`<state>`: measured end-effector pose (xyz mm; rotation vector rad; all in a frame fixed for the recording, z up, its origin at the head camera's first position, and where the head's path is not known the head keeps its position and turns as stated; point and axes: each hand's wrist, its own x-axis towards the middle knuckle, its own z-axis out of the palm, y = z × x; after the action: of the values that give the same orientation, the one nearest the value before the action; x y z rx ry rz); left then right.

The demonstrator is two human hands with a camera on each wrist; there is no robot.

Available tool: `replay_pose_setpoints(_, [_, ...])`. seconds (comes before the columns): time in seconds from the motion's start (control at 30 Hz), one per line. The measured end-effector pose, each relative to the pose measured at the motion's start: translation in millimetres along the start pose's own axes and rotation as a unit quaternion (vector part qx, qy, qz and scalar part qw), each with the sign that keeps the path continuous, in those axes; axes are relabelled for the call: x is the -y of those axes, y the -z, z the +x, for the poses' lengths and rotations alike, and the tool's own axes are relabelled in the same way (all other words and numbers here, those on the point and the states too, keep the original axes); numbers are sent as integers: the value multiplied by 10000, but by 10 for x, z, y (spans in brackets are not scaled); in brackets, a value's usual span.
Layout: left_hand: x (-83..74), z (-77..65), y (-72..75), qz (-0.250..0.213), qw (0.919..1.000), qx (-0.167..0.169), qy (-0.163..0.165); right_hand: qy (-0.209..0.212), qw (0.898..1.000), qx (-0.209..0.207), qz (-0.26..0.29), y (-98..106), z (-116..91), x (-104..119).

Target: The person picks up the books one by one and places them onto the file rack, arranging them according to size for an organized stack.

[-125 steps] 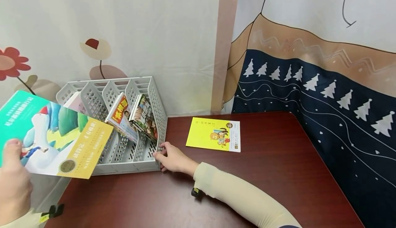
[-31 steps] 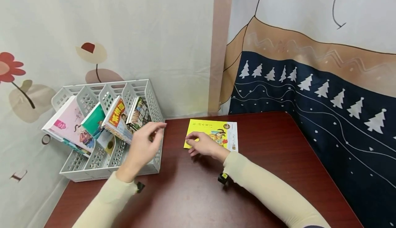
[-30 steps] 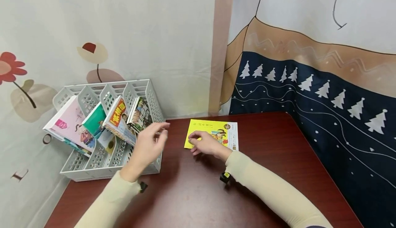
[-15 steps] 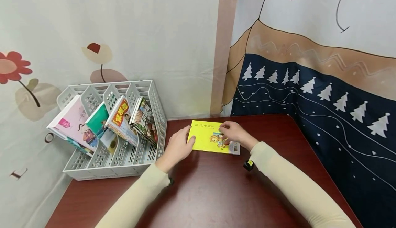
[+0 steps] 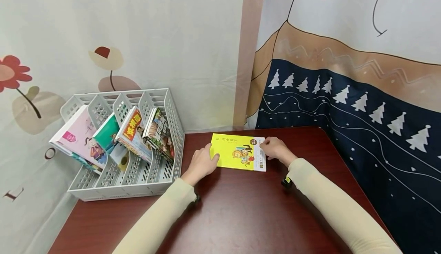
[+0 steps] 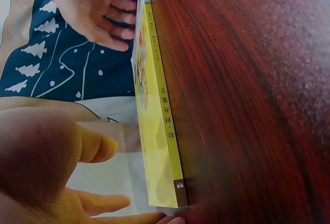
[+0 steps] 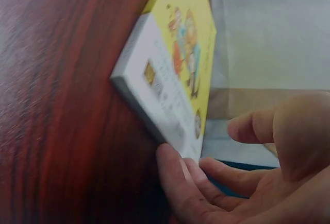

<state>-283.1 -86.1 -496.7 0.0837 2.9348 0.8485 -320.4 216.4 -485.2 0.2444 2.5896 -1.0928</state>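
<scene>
A thin yellow book (image 5: 231, 152) with a white band lies flat on the dark red table, its spine towards the front. At its left end is my left hand (image 5: 201, 163), thumb raised apart from the cover. In the left wrist view the fingertips (image 6: 170, 219) reach the book's near end. My right hand (image 5: 276, 148) is at the white end. There, in the right wrist view, the fingertips (image 7: 172, 165) touch the book's edge, and the thumb stands off from the cover. Neither hand pinches the book.
To the left stands a grey perforated file rack (image 5: 127, 189) with several slots. It holds a pink book (image 5: 80, 139), a green book (image 5: 111, 143), a red-and-white book (image 5: 136, 133) and dark-covered books (image 5: 160, 135), all leaning. Printed curtains hang behind the table (image 5: 241, 215).
The green book went from my left hand into the rack. My left hand then moved right to the yellow book's left end. My right hand left the rack and crossed to the book's right end.
</scene>
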Motion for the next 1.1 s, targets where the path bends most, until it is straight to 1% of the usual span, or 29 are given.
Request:
replay_pose_setpoints(0.1, [4,5,-3,86,10000,11,20,-121,9999,-28,-17,-10,10,-28])
replay_pose_setpoints(0.17, [-1,13,-7,124,9999,-7,-42,-141,9999,-39,3,-21,8,-27])
replay_pose_setpoints(0.33, [-19,34,-15,-101,9997,-162,-165,-184,9998,-83,-40,-38,-10,6])
replay_pose_setpoints(0.43, [-14,42,-17,-327,9992,-213,-33,-268,9996,-91,-8,-39,-22,17])
replay_pose_setpoints(0.57, [-2,33,4,-827,9961,-224,228,-304,9995,-46,112,-47,-24,21])
replay_pose_setpoints(0.63, [0,41,28,-1190,9920,-271,319,-306,9994,-44,142,-51,-17,21])
replay_pose_setpoints(0.7, [-2,64,57,-1709,9838,-295,457,-295,9994,-60,158,-49,-13,20])
replay_pose_setpoints(0.77, [-3,96,87,-2266,9715,-257,643,-294,9994,-63,154,-48,-15,22])
replay_pose_setpoints(0.8, [0,110,99,-2547,9640,-215,725,-292,9994,-49,163,-48,-20,26])
replay_pose_setpoints(0.83, [1,115,108,-2774,9570,-149,832,-282,9995,-33,159,-50,-28,32])
replay_pose_setpoints(0.87, [1,120,115,-2930,9518,-92,907,-282,9995,-14,161,-55,-37,39])
replay_pose_setpoints(0.93, [-2,118,122,-3035,9481,68,946,-272,9995,34,173,-64,-54,52])
replay_pose_setpoints(0.97, [-3,110,126,-3056,9477,149,912,-258,9995,55,181,-71,-60,54])
replay_pose_setpoints(1.03, [-19,87,130,-3021,9492,291,830,-231,9995,70,208,-81,-61,47])
replay_pose_setpoints(1.1, [-38,70,136,-2958,9520,345,709,-207,9994,83,282,-89,-55,27])
